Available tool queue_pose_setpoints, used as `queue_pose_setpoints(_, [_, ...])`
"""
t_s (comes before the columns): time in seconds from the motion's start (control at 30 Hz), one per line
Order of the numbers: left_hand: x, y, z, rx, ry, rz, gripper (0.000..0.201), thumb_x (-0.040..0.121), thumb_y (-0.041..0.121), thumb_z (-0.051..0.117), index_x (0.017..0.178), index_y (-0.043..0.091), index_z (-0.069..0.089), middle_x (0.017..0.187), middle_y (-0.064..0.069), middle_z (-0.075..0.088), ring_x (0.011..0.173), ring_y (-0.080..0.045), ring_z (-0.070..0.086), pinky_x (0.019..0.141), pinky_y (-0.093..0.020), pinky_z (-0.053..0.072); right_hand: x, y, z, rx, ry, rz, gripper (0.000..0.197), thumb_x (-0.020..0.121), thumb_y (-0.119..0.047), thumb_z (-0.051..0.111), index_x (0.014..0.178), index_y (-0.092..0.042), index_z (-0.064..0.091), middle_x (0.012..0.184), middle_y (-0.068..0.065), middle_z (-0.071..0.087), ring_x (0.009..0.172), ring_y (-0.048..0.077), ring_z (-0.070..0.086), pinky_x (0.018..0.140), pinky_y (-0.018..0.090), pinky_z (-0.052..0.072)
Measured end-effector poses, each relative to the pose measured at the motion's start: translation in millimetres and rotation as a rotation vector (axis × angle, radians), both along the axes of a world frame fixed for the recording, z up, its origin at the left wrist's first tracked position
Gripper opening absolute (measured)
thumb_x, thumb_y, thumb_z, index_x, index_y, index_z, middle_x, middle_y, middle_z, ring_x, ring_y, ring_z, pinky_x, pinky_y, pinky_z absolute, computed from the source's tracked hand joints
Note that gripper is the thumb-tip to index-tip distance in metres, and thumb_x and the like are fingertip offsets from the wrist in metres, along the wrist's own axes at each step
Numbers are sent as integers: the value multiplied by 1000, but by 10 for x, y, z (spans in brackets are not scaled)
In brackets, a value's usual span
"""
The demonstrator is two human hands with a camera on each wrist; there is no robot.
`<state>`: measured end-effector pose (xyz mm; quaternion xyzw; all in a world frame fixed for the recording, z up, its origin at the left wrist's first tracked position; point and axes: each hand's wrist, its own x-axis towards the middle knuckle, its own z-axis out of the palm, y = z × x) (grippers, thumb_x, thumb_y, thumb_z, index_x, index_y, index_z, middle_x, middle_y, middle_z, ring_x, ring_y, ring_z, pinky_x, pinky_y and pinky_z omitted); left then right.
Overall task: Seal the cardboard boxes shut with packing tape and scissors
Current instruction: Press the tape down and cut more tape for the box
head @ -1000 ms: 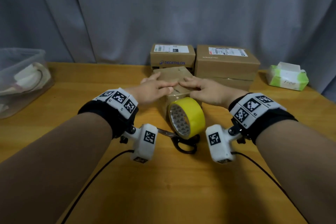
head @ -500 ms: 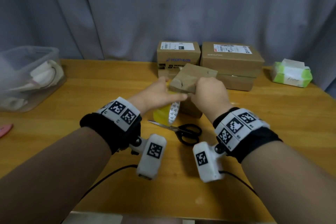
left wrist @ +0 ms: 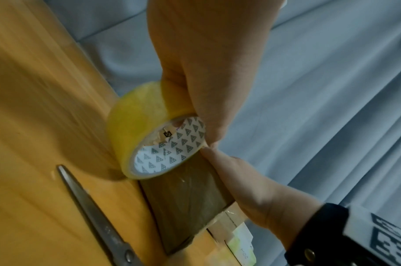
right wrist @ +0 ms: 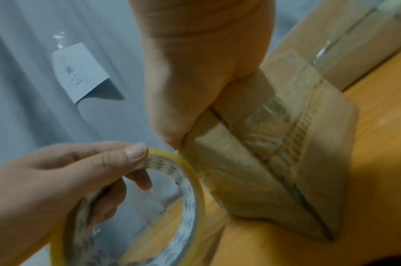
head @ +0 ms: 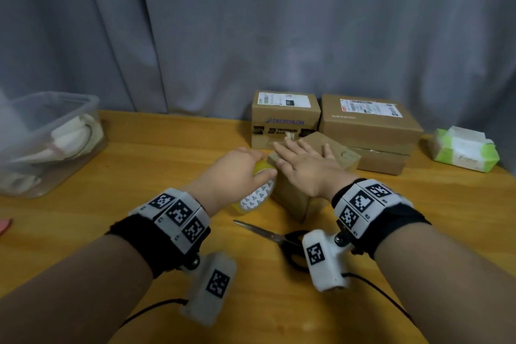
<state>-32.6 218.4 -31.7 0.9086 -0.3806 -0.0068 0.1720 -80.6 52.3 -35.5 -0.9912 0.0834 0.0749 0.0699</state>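
Your left hand [head: 231,176] is curling its fingers around the yellow roll of packing tape [left wrist: 136,133], held touching the left end of the small brown cardboard box [head: 296,198] on the wooden worktop [head: 167,153]. Your right hand [head: 304,170] is pressing spread fingers flat on the box top, so the tape would be running rightward along the seam.

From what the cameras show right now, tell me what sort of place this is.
Probably a makeshift home packing spot: a wooden table against a grey curtain, labelled cardboard boxes stacked at the back, and a yellow tape roll and scissors out for sealing.
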Motion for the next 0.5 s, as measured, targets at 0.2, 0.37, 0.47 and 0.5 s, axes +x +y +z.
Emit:
queue_pose_setpoints(0.2, [-12,60,-16,-18,-17,-16,37,94,45,47,125,24,50,105,-9,56,99,-25,54,77,-31,39,33,58,-11,-15,20,-96,51,101,-49,6,151,-43,-2,159,-11,-14,148,19,-10,112,61,-12])
queue_pose_setpoints(0.37, [44,53,70,162,-10,-49,35,97,40,44,128,25,55,112,-7,62,111,-24,51,89,-33,42,83,37,-11,58,9,-126,56,97,-58,0,151,-43,4,160,-13,-10,148,18,-9,112,60,-13])
queue_pose_setpoints(0.47, [37,-10,68,247,-2,-56,38,99,38,41,133,23,50,116,-12,57,113,-25,47,88,-32,40,110,119,-8,47,-54,-170,55,98,-56,9,150,-40,18,161,-9,1,148,21,0,111,64,-8])
queue_pose_setpoints(0.5, [36,-32,58,255,9,-59,39,99,38,41,134,22,49,115,-13,56,113,-25,47,86,-31,39,131,159,-16,20,-77,-182,53,98,-53,14,148,-37,23,161,-6,6,148,23,3,110,66,-5])
